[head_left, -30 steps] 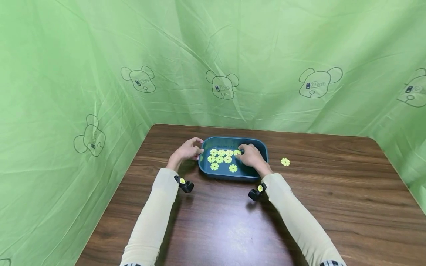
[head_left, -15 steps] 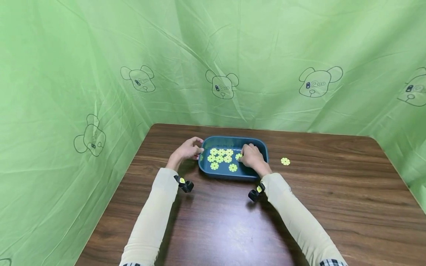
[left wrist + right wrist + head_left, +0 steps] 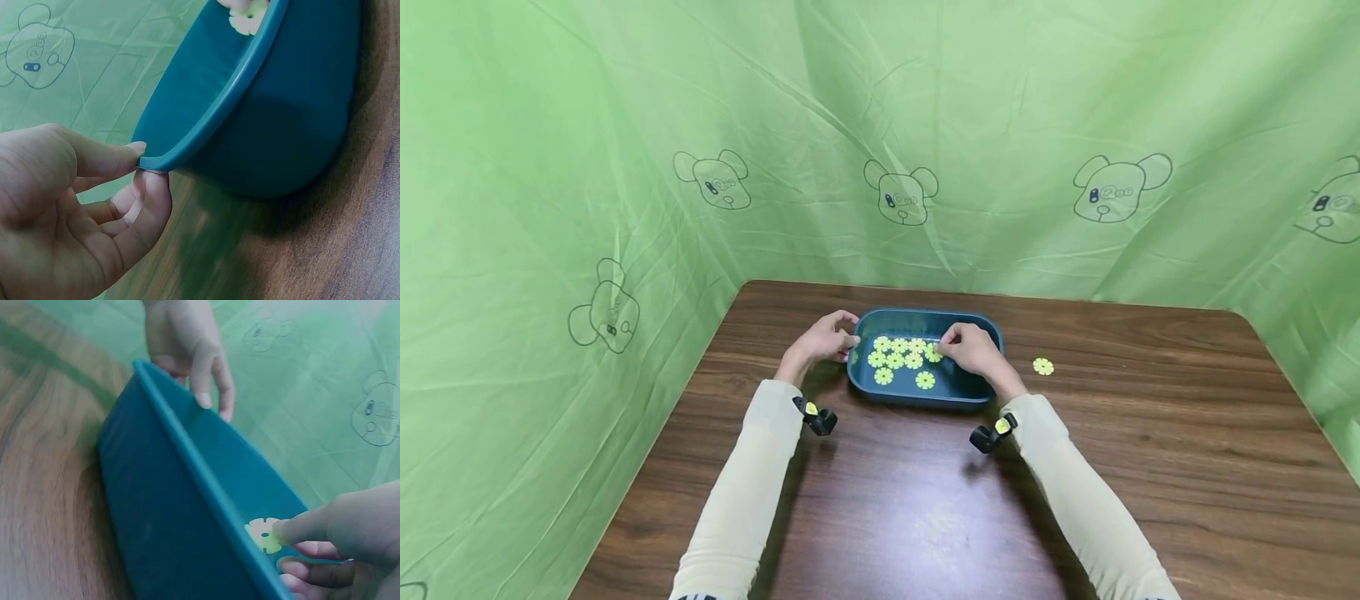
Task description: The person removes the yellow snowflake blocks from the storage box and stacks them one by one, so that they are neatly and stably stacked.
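My left hand (image 3: pixel 823 337) pinches the left end of the rim of a dark teal plastic tray (image 3: pixel 917 400), thumb over the edge and fingers below, as the left wrist view shows. Inside the tray, my right hand (image 3: pixel 972 347) pinches a yellow snowflake disc (image 3: pixel 264 535), slotted all round with a small hole at its centre. That disc is at the right end of the second row. Several similar yellow discs (image 3: pixel 895 360) lie flat on the tray floor in rows, with one apart (image 3: pixel 925 380) nearer the front wall.
One more yellow disc (image 3: pixel 1042 367) lies on the brown wooden table (image 3: pixel 1150 433), to the right of the tray. A green curtain (image 3: pixel 1000 100) with printed bear faces hangs behind the table and along its left side. Small black cameras are strapped to both wrists.
The right hand has drawn one disc out of the back row towards the front, then a little left beside the second row. Its wrist has shifted right. The left hand has stayed on the rim.
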The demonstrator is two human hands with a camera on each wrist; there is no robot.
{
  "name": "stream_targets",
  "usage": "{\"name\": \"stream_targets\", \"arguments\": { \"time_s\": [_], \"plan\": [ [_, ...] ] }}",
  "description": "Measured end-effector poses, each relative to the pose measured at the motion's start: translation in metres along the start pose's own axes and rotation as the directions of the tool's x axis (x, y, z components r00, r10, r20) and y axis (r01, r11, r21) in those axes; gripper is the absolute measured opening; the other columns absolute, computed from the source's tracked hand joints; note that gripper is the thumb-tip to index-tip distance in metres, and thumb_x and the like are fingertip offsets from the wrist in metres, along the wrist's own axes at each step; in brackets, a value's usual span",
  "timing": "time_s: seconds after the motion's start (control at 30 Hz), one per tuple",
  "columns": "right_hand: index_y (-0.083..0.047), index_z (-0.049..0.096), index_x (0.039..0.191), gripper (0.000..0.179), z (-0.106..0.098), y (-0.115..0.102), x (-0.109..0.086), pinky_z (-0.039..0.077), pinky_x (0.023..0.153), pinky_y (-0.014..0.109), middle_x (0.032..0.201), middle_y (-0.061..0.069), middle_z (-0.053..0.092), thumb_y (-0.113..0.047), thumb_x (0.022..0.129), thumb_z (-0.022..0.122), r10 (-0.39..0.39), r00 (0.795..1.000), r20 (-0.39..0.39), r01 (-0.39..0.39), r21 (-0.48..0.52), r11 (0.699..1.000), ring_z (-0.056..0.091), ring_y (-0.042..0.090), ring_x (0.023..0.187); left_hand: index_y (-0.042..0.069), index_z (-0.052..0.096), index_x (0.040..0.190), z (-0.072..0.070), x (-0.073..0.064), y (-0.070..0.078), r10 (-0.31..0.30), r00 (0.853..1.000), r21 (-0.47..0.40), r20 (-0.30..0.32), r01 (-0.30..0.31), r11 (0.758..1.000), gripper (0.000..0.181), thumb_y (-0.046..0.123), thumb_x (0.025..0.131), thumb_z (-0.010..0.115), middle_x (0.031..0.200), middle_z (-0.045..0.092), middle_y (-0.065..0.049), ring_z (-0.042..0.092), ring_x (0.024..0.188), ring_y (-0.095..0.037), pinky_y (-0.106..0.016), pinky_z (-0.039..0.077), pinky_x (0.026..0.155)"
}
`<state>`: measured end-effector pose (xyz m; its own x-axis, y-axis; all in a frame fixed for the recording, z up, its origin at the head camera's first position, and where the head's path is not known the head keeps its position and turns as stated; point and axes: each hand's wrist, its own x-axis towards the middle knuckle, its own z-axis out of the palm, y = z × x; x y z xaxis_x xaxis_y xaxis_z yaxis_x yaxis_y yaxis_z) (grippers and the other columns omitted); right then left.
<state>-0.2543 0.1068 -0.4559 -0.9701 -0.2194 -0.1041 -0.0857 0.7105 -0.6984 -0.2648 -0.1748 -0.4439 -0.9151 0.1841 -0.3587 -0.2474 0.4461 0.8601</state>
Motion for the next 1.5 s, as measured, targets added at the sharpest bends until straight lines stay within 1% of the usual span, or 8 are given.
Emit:
{"name": "stream_targets", "arguments": {
  "time_s": [0.13, 0.37, 0.5, 0.67, 0.87, 1.03, 1.27, 1.5],
  "plan": [
    [-0.009, 0.063, 0.09, 0.02, -0.005, 0.0, -0.004, 0.043, 0.07, 0.028, 0.092, 0.007, 0.062, -0.028, 0.089, 0.068, 0.021, 0.999, -0.025, -0.018, 0.085, 0.996, 0.053, 0.021, 0.084, 0.008, 0.042, 0.134, 0.0, 0.001, -0.001, -0.005, 1.0, 0.005, -0.002, 0.005, 1.0, 0.042, 0.006, 0.095, 0.057, 0.079, 0.048, -0.006, 0.054, 0.07, -0.016, -0.025, 0.053, 0.063],
    [-0.009, 0.063, 0.091, 0.022, -0.014, 0.002, -0.008, 0.042, 0.072, 0.027, 0.094, 0.007, 0.061, -0.029, 0.088, 0.069, 0.015, 0.997, -0.073, -0.006, 0.12, 0.993, 0.052, 0.021, 0.086, 0.009, 0.043, 0.134, 0.0, 0.002, -0.003, -0.004, 1.0, 0.021, -0.008, 0.004, 1.0, 0.041, 0.007, 0.095, 0.057, 0.079, 0.049, -0.006, 0.055, 0.072, -0.018, -0.027, 0.054, 0.064],
    [-0.008, 0.063, 0.094, 0.023, -0.021, 0.0, -0.011, 0.042, 0.073, 0.029, 0.097, 0.009, 0.062, -0.03, 0.089, 0.068, 0.013, 0.997, -0.082, -0.002, 0.141, 0.99, 0.053, 0.023, 0.088, 0.009, 0.043, 0.134, 0.0, 0.002, -0.003, -0.001, 1.0, 0.024, -0.008, 0.001, 1.0, 0.041, 0.007, 0.095, 0.057, 0.079, 0.049, -0.006, 0.055, 0.072, -0.018, -0.028, 0.054, 0.065],
    [-0.009, 0.062, 0.097, 0.024, -0.03, -0.003, -0.015, 0.042, 0.073, 0.031, 0.1, 0.01, 0.06, -0.031, 0.091, 0.065, 0.031, 0.995, -0.09, -0.015, 0.168, 0.986, 0.052, 0.024, 0.089, 0.01, 0.043, 0.134, 0.0, 0.003, -0.003, -0.002, 1.0, 0.031, -0.006, 0.002, 1.0, 0.042, 0.008, 0.095, 0.057, 0.081, 0.05, -0.007, 0.056, 0.075, -0.02, -0.028, 0.055, 0.066],
    [-0.008, 0.063, 0.098, 0.023, -0.042, 0.001, -0.019, 0.041, 0.076, 0.031, 0.104, 0.011, 0.061, -0.03, 0.092, 0.064, 0.022, 0.99, -0.142, 0.003, 0.176, 0.984, 0.052, 0.025, 0.093, 0.009, 0.043, 0.134, 0.0, 0.004, -0.003, 0.001, 1.0, 0.015, -0.002, -0.001, 1.0, 0.042, 0.007, 0.095, 0.057, 0.082, 0.05, -0.008, 0.056, 0.076, -0.021, -0.028, 0.055, 0.066],
    [-0.006, 0.063, 0.099, 0.025, -0.052, 0.008, -0.022, 0.04, 0.08, 0.032, 0.106, 0.012, 0.061, -0.03, 0.092, 0.063, 0.013, 0.986, -0.169, 0.016, 0.172, 0.985, 0.051, 0.026, 0.098, 0.01, 0.043, 0.134, 0.001, 0.003, -0.003, -0.005, 1.0, 0.022, -0.007, 0.005, 1.0, 0.041, 0.007, 0.095, 0.057, 0.082, 0.049, -0.008, 0.055, 0.073, -0.017, -0.031, 0.056, 0.07],
    [-0.002, 0.063, 0.1, 0.027, -0.066, 0.019, -0.027, 0.041, 0.077, 0.031, 0.104, 0.015, 0.061, -0.028, 0.093, 0.062, 0.021, 0.977, -0.21, 0.017, 0.179, 0.984, 0.051, 0.025, 0.093, 0.011, 0.043, 0.134, 0.0, 0.003, -0.001, -0.011, 1.0, 0.012, -0.004, 0.011, 1.0, 0.042, 0.007, 0.095, 0.057, 0.081, 0.049, -0.006, 0.054, 0.072, -0.016, -0.029, 0.055, 0.067],
    [0.0, 0.062, 0.102, 0.031, -0.076, 0.027, -0.036, 0.038, 0.076, 0.03, 0.11, 0.017, 0.06, -0.029, 0.093, 0.062, 0.059, 0.971, -0.234, -0.01, 0.205, 0.979, 0.047, 0.024, 0.095, 0.011, 0.043, 0.134, -0.002, 0.003, 0.001, -0.021, 1.0, 0.009, 0.005, 0.021, 1.0, 0.041, 0.007, 0.095, 0.057, 0.079, 0.05, -0.006, 0.054, 0.071, -0.017, -0.03, 0.055, 0.068]
  ]
}}
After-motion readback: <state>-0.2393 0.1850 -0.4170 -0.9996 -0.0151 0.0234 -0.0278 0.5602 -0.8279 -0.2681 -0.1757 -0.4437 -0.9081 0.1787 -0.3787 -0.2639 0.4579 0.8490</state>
